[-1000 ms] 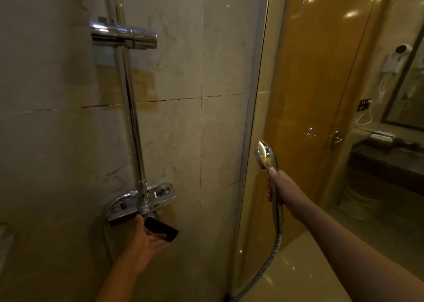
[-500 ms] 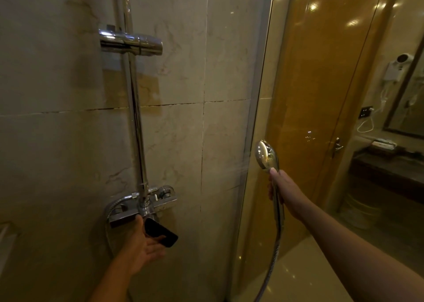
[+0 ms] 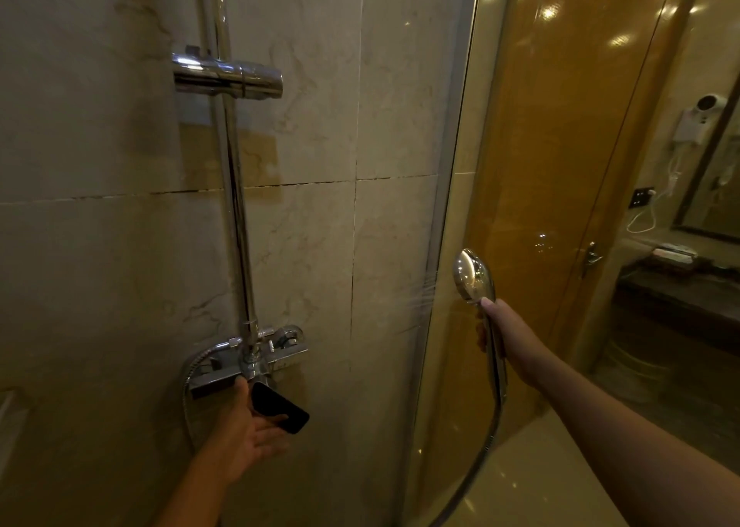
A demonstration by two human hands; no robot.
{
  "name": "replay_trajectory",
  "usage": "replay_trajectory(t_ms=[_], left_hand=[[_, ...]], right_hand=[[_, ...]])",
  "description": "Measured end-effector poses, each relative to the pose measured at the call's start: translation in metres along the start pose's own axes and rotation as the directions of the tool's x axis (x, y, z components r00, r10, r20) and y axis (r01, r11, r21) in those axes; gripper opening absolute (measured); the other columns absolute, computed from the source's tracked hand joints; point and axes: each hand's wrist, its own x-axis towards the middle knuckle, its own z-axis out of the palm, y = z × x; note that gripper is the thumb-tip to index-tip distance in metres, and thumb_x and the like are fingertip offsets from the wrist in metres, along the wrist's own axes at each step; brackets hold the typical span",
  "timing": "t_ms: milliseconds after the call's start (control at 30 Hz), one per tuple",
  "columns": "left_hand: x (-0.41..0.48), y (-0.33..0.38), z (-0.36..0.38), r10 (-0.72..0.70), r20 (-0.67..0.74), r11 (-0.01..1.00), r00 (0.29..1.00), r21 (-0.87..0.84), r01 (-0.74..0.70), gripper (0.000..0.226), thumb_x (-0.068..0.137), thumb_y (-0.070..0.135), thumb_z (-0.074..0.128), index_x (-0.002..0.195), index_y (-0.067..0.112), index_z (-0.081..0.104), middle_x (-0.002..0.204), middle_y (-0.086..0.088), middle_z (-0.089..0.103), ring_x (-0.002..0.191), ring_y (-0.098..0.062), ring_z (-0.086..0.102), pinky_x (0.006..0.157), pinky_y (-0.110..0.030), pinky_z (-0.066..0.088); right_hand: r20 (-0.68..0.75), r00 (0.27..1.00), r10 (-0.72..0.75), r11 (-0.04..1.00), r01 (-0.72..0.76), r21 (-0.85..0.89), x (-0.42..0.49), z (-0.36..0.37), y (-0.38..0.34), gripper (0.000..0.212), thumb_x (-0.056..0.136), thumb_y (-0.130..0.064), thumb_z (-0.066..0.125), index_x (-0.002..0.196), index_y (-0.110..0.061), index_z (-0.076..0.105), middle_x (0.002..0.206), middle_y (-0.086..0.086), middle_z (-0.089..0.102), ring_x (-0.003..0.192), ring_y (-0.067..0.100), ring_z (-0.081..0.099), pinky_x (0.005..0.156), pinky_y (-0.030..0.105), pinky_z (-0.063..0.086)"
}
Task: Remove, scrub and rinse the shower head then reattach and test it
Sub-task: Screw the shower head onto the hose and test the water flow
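Testing stage: right hand (image 3: 509, 338) grips spraying shower head (image 3: 473, 274), 3 o'clock; left hand (image 3: 244, 428) spread, cradling phone (image 3: 279, 406) below mixer valve (image 3: 224, 370); rehanging remains.

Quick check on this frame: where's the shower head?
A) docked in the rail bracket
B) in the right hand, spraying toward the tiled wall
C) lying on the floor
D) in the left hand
B: the right hand grips the shower head by its handle, thin water streaks run left toward the tiled wall, and the rail bracket holds nothing.
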Motion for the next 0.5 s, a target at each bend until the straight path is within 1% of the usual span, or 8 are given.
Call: replay_trajectory(t_ms=[67, 167, 200, 267, 333, 433, 500], left_hand=[[0.0019, -0.0003, -0.0003, -0.001, -0.003, 1.0, 1.0, -0.002, 0.001, 0.082, 0.092, 0.068, 0.025, 0.15, 0.009, 0.025, 0.126, -0.037, 0.054, 0.102, -0.045, 0.061, 0.08, -0.057, 0.054], [0.0037, -0.0009, -0.0007, -0.014, -0.013, 1.0, 1.0, -0.009, 0.014, 0.082, 0.092, 0.068, 0.025, 0.149, 0.009, 0.026, 0.125, -0.035, 0.054, 0.116, -0.049, 0.056, 0.09, -0.061, 0.05], [0.0044, -0.001, -0.0015, -0.02, -0.012, 1.0, 1.0, -0.012, 0.02, 0.082, 0.092, 0.068, 0.026, 0.149, 0.01, 0.026, 0.127, -0.036, 0.053, 0.118, -0.049, 0.055, 0.093, -0.062, 0.048], [0.0052, -0.001, -0.0024, -0.026, -0.013, 1.0, 1.0, -0.011, 0.026, 0.084, 0.09, 0.07, 0.027, 0.15, 0.011, 0.026, 0.132, -0.036, 0.051, 0.118, -0.049, 0.055, 0.094, -0.064, 0.047], [0.0033, -0.0003, -0.0024, -0.036, -0.007, 0.999, 0.999, -0.022, 0.036, 0.084, 0.089, 0.071, 0.027, 0.15, 0.013, 0.025, 0.134, -0.036, 0.05, 0.12, -0.048, 0.054, 0.092, -0.063, 0.049], [0.0023, 0.0004, -0.0024, -0.039, 0.011, 0.999, 0.999, -0.024, 0.039, 0.085, 0.089, 0.072, 0.027, 0.151, 0.014, 0.024, 0.136, -0.036, 0.048, 0.12, -0.048, 0.054, 0.082, -0.057, 0.054], [0.0014, 0.0006, -0.0017, -0.034, 0.014, 0.999, 0.999, -0.025, 0.034, 0.083, 0.09, 0.071, 0.027, 0.151, 0.014, 0.025, 0.136, -0.036, 0.048, 0.12, -0.048, 0.054, 0.079, -0.056, 0.054]], right_hand=[[0.002, 1.0, -0.006, 1.0, 0.006, 0.002, 0.0008, -0.0001, 0.0006, 0.029, 0.103, -0.041, 0.042, 0.096, -0.015, 0.054, 0.086, 0.009, 0.057, 0.077, 0.026, 0.054, 0.074, 0.042, 0.049], [0.01, 1.0, -0.006, 1.0, 0.006, 0.005, 0.0033, -0.0003, 0.0023, 0.029, 0.102, -0.042, 0.043, 0.097, -0.016, 0.054, 0.086, 0.009, 0.057, 0.077, 0.025, 0.054, 0.076, 0.044, 0.049], [0.009, 1.0, -0.002, 1.0, 0.002, 0.003, 0.0043, -0.0004, 0.0028, 0.029, 0.101, -0.043, 0.044, 0.098, -0.016, 0.054, 0.087, 0.009, 0.057, 0.078, 0.026, 0.054, 0.077, 0.044, 0.049], [0.006, 1.0, 0.002, 1.0, -0.002, 0.002, 0.0057, -0.0003, 0.0027, 0.029, 0.102, -0.043, 0.044, 0.097, -0.017, 0.054, 0.088, 0.009, 0.057, 0.079, 0.026, 0.054, 0.078, 0.044, 0.049], [0.001, 1.0, 0.002, 1.0, -0.002, -0.004, 0.0072, -0.0005, 0.0023, 0.028, 0.102, -0.042, 0.043, 0.097, -0.017, 0.054, 0.088, 0.009, 0.056, 0.079, 0.026, 0.054, 0.078, 0.044, 0.048], [-0.002, 1.0, 0.004, 1.0, -0.004, -0.007, 0.0091, -0.0014, 0.0015, 0.027, 0.102, -0.042, 0.043, 0.098, -0.018, 0.054, 0.088, 0.009, 0.056, 0.08, 0.027, 0.054, 0.079, 0.045, 0.048], [-0.008, 1.0, 0.012, 1.0, -0.012, -0.007, 0.0101, -0.0019, 0.0014, 0.027, 0.102, -0.042, 0.043, 0.098, -0.017, 0.054, 0.089, 0.01, 0.056, 0.08, 0.027, 0.054, 0.079, 0.045, 0.048]])
